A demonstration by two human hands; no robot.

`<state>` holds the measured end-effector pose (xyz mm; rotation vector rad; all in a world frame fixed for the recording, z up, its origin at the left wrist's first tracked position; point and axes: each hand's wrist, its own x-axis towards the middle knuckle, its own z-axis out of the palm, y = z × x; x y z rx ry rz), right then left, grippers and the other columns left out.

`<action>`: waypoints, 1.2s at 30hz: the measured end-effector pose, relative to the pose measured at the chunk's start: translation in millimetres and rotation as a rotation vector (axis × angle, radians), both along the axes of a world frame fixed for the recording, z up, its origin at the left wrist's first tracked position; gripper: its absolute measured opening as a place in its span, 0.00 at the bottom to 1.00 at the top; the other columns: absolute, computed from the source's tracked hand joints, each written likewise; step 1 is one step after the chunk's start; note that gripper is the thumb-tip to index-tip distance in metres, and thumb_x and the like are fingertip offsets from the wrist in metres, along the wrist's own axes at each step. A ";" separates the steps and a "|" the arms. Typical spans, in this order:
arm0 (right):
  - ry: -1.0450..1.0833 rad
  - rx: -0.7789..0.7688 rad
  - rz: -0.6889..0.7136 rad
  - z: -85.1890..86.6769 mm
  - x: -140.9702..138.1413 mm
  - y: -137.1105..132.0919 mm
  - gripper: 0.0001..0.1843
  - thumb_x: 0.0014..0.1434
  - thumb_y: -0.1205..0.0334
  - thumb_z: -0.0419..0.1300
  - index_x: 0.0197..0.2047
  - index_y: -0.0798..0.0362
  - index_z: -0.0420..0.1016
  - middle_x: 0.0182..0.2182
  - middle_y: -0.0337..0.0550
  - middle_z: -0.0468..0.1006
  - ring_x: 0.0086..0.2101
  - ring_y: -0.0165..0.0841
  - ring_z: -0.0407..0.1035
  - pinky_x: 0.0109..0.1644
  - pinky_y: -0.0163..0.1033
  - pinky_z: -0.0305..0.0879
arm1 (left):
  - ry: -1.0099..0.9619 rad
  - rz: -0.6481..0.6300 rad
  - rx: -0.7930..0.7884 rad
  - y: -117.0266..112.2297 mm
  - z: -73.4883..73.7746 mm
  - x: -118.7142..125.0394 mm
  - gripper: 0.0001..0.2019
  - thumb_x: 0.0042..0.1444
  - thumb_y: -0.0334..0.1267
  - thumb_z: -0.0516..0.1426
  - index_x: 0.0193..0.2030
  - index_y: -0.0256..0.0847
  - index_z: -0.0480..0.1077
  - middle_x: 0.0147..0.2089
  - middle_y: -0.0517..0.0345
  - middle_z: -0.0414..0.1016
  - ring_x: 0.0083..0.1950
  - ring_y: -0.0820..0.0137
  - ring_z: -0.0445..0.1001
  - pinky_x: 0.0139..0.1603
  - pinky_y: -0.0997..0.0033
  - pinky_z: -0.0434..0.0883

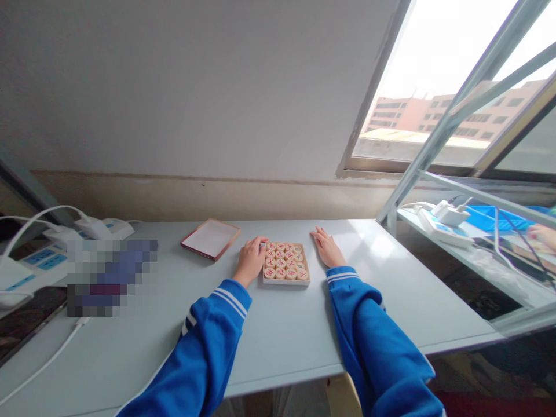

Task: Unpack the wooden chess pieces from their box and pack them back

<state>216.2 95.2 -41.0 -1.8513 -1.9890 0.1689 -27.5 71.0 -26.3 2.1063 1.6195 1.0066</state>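
A shallow square box (285, 282) of round wooden chess pieces (285, 260) with red characters lies on the pale grey table (282, 336). My left hand (251, 258) rests against the box's left side, fingers curled toward its far-left corner. My right hand (325, 248) lies flat on the table just right of the box, palm down, fingers together, holding nothing. The box's lid (211, 238), red-edged with a white inside, lies upturned to the left. Both arms wear blue sleeves with white stripes.
White power strips and cables (93, 227) sit at the table's far left, beside a blurred patch. A wall runs behind the table. At right, an open window frame (434, 150) and a second surface holding a charger (449, 214), cables and a blue item.
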 end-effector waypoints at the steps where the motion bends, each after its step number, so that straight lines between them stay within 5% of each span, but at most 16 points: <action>1: -0.001 0.007 -0.017 -0.6 0.9 0.6 0.21 0.59 0.71 0.40 0.53 0.54 0.63 0.60 0.48 0.53 0.60 0.35 0.42 0.60 0.53 0.43 | 0.002 0.004 -0.003 0.2 0.0 -0.2 0.12 0.53 0.29 0.48 0.43 0.39 0.66 0.42 0.52 0.72 0.46 0.65 0.68 0.49 0.64 0.64; 10: 0.056 0.121 -0.068 10.4 -2.1 -8.8 0.24 0.53 0.74 0.46 0.52 0.49 0.65 0.57 0.44 0.59 0.57 0.39 0.50 0.58 0.56 0.45 | 0.007 0.008 -0.006 2.0 -0.3 -0.4 0.12 0.53 0.29 0.48 0.42 0.39 0.67 0.42 0.53 0.72 0.46 0.66 0.68 0.50 0.65 0.64; 13: 0.203 0.138 0.162 27.9 -4.7 -21.3 0.15 0.54 0.64 0.53 0.46 0.51 0.70 0.47 0.47 0.69 0.47 0.37 0.63 0.54 0.48 0.55 | -0.008 0.003 -0.006 2.3 0.1 -0.4 0.12 0.53 0.29 0.48 0.42 0.39 0.67 0.42 0.52 0.72 0.47 0.66 0.67 0.50 0.64 0.64; 16: 0.300 -0.050 0.479 40.5 -7.6 -39.1 0.14 0.50 0.54 0.58 0.39 0.51 0.74 0.37 0.44 0.72 0.39 0.34 0.66 0.49 0.44 0.60 | -0.018 -0.005 -0.003 3.4 -0.8 -0.6 0.11 0.53 0.29 0.48 0.42 0.39 0.67 0.43 0.52 0.72 0.47 0.65 0.67 0.50 0.63 0.64; 19: 0.331 -0.181 0.582 43.2 -10.8 -53.5 0.17 0.44 0.50 0.63 0.35 0.51 0.76 0.36 0.44 0.71 0.40 0.35 0.65 0.48 0.42 0.60 | -0.021 -0.013 0.002 4.5 -1.9 -0.9 0.11 0.54 0.30 0.47 0.42 0.39 0.67 0.42 0.52 0.72 0.47 0.65 0.67 0.50 0.62 0.64; 30: 0.350 -0.204 0.523 47.7 -16.1 -57.1 0.17 0.42 0.49 0.63 0.32 0.52 0.76 0.33 0.44 0.70 0.37 0.34 0.64 0.40 0.40 0.61 | -0.064 -0.003 0.078 4.0 -4.4 -2.1 0.12 0.52 0.29 0.48 0.43 0.39 0.65 0.43 0.51 0.71 0.48 0.64 0.67 0.51 0.59 0.63; 33: 0.338 -0.129 0.391 53.3 -3.1 -58.9 0.17 0.43 0.49 0.62 0.32 0.52 0.76 0.32 0.43 0.71 0.35 0.34 0.64 0.39 0.40 0.61 | -0.178 0.048 0.216 -7.6 17.8 1.5 0.13 0.52 0.29 0.48 0.44 0.38 0.65 0.46 0.49 0.69 0.51 0.64 0.64 0.54 0.58 0.60; 36: 0.314 -0.086 0.172 50.9 18.4 -59.5 0.15 0.43 0.49 0.61 0.31 0.52 0.74 0.31 0.41 0.72 0.31 0.33 0.63 0.35 0.39 0.60 | -0.454 -0.056 0.300 -48.0 55.0 9.5 0.12 0.54 0.36 0.49 0.46 0.41 0.64 0.49 0.52 0.67 0.51 0.65 0.64 0.55 0.58 0.59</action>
